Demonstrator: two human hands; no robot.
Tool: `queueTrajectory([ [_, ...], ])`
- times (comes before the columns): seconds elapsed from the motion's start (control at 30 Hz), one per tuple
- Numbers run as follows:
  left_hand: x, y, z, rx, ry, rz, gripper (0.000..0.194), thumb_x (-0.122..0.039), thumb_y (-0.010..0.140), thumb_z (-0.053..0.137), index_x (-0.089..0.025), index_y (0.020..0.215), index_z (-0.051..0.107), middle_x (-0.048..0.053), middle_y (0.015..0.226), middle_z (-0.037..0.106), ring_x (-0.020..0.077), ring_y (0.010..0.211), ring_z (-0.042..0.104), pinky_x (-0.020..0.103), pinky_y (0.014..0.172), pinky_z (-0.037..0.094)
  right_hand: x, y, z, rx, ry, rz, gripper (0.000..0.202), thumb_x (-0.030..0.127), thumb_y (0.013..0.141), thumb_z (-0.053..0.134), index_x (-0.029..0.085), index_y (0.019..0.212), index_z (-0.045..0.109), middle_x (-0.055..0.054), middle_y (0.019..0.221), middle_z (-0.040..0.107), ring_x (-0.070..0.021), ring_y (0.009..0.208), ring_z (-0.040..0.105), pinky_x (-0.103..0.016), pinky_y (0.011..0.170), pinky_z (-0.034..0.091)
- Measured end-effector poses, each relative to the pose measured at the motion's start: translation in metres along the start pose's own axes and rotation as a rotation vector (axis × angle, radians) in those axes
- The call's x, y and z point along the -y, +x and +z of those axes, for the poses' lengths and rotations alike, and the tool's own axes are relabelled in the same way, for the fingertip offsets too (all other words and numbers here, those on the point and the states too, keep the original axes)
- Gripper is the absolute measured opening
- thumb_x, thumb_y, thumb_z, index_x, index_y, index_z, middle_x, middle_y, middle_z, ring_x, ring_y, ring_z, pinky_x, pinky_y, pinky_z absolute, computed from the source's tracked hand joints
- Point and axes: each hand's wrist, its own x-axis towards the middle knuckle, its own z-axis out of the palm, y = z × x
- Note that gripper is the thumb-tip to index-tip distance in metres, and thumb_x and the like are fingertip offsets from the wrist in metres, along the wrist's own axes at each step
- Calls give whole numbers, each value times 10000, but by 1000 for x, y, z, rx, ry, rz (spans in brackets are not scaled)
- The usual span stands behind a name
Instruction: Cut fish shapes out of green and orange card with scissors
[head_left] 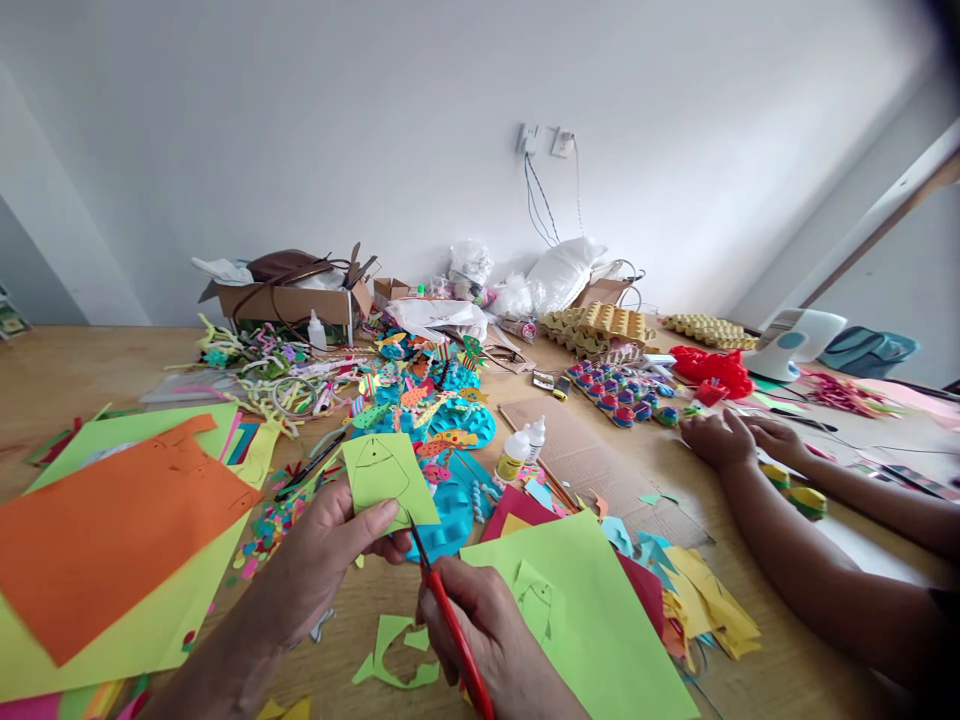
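Between the thumb and fingers of my left hand (352, 535) is a small green paper piece (390, 465) with a fish drawn on it in dark line. My right hand (480, 620) grips red-handled scissors (454, 635), whose blades meet the lower edge of that paper. Whether the blades are parted I cannot tell. A cut-out green fish (535, 600) lies on a larger green sheet (600, 650) beside my right hand. Below my hands rests a green paper scrap (397, 655) with a curved hole.
Orange paper (112, 530) covers sheets at left. Decorated paper fish (450, 440), glue bottles (514, 455) and cardboard (600, 470) lie ahead. Yellow scraps (709, 600) are at right. Another person's hands (724, 440) work near painted egg-carton cups (622, 395). A box (289, 305) stands by the wall.
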Motion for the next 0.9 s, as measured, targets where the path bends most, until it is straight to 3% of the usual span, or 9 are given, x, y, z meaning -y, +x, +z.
queueTrajectory([
  [0.43,2,0,-2,12,-10,-8,107,-259,760,647,-164,775,694,12,672,680,137,600,586,237,563,507,-5,-2,0,30,23,-16,513,623,887,335,198,599,345,44,541,288,-95,511,278,-217,460,250],
  [0.8,5,5,-11,118,116,-31,169,-305,786,595,-146,803,650,4,672,659,127,591,570,242,565,471,-12,-4,-3,39,-90,-75,396,417,941,364,185,622,345,51,559,310,-80,514,264,-206,459,224],
  [0.9,7,5,-14,149,164,-37,214,-346,796,579,-146,732,621,-12,599,617,111,537,535,225,516,432,-11,-4,-4,31,-111,-82,374,384,945,369,184,629,353,52,565,328,-78,513,277,-199,462,237],
])
